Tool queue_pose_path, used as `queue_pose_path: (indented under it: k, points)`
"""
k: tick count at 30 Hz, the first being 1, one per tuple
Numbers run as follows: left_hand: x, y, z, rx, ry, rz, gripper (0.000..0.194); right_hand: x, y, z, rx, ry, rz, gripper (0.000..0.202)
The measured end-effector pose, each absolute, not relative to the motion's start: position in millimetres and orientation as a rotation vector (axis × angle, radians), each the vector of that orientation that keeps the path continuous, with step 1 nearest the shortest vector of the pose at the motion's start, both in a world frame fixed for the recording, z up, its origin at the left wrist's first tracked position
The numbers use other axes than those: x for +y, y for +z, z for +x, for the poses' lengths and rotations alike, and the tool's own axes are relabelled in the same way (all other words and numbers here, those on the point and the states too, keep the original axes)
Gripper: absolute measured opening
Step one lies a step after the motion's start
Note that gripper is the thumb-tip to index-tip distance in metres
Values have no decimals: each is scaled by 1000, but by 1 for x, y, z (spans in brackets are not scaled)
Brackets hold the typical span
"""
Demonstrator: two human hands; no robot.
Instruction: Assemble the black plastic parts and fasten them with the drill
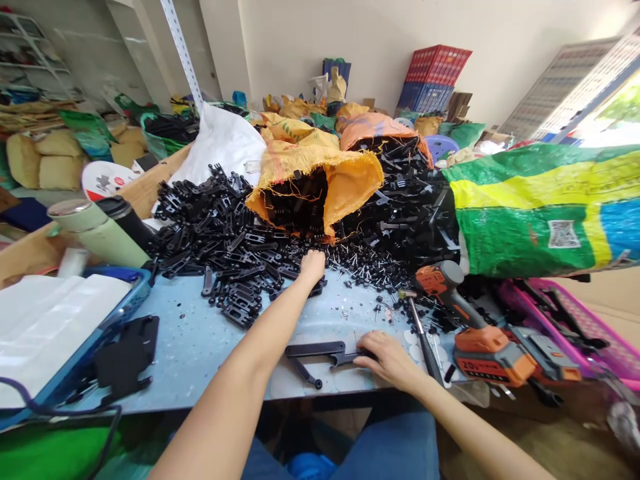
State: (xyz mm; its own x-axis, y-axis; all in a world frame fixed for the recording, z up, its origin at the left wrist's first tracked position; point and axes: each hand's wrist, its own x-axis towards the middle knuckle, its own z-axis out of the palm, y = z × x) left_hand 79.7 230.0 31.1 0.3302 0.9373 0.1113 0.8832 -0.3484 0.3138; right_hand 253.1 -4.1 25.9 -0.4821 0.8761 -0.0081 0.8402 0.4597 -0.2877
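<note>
My left hand (313, 265) reaches forward to the heap of small black pieces and screws (365, 263) below the mouth of an orange woven sack (310, 163). Its fingers are curled closed, and whatever they hold is hidden. Near the table's front edge, my right hand (384, 359) is closed over the end of a black plastic part with a forked tip (343, 360). Just left of it lies a long slotted black arm (316, 349), with a thinner black bar (305, 373) angled below. A large pile of black plastic arms (225, 233) spreads left of my left hand.
Right of my right hand lie a hammer (425, 340) and an orange-grey cordless drill (480, 333). Farther right are a pink basket (600, 320) and a green-yellow sack (525, 220). A blue tray (130, 307), a green bottle (100, 230) and a black plate (127, 357) sit left.
</note>
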Motion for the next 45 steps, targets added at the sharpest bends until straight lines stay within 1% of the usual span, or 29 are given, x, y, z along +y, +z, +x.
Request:
queue_pose_path:
  k: [2, 5, 8, 10, 12, 14, 16, 18, 20, 23, 28, 33, 36, 39, 42, 45]
  points:
    - [237, 22, 87, 1704, 377, 2387, 28, 17, 29, 248, -2468, 329, -1562, 27]
    - [236, 18, 95, 1769, 374, 2376, 34, 71, 33, 238, -2402, 148, -1681, 23]
    - [231, 30, 96, 1778, 411, 2388, 24, 119, 37, 232, -2379, 125, -1750, 21]
    - [223, 41, 86, 1738, 469, 2419, 20, 130, 38, 231, -2363, 142, -1749, 18]
    - [203, 51, 64, 1682, 541, 2454, 23, 117, 38, 231, -2298, 203, -1725, 16]
    - [170, 54, 34, 1621, 599, 2475, 24, 89, 36, 231, -2166, 406, -1646, 14]
    - [128, 52, -1, 1559, 633, 2470, 22, 56, 34, 228, -2018, 671, -1552, 17]
    - [87, 47, -33, 1453, 723, 2411, 20, 30, 34, 225, -1948, 819, -1525, 20]
    - [53, 40, -55, 1428, 709, 2371, 18, 15, 37, 222, -1987, 796, -1559, 18]
    - [24, 32, -65, 1457, 654, 2366, 18, 12, 48, 219, -2211, 623, -1582, 14]
    - [15, 32, -52, 1514, 655, 2447, 18, 16, 67, 206, -2569, 432, -1545, 14]
    - [12, 38, -46, 1468, 560, 2562, 18, 12, 72, 195, -2632, 241, -1665, 11]
    - [11, 32, -47, 1445, 549, 2590, 18, 12, 74, 192, -2714, 231, -1560, 8]
    - [9, 17, -48, 1437, 607, 2668, 24, 13, 71, 193, -2708, 263, -1463, 5]
    - [4, 6, -48, 1421, 598, 2815, 31, 12, 56, 198, -2599, 282, -1454, 14]
    - [-1, 8, -45, 1486, 619, 2866, 30, 5, 33, 208, -2491, 336, -1350, 21]
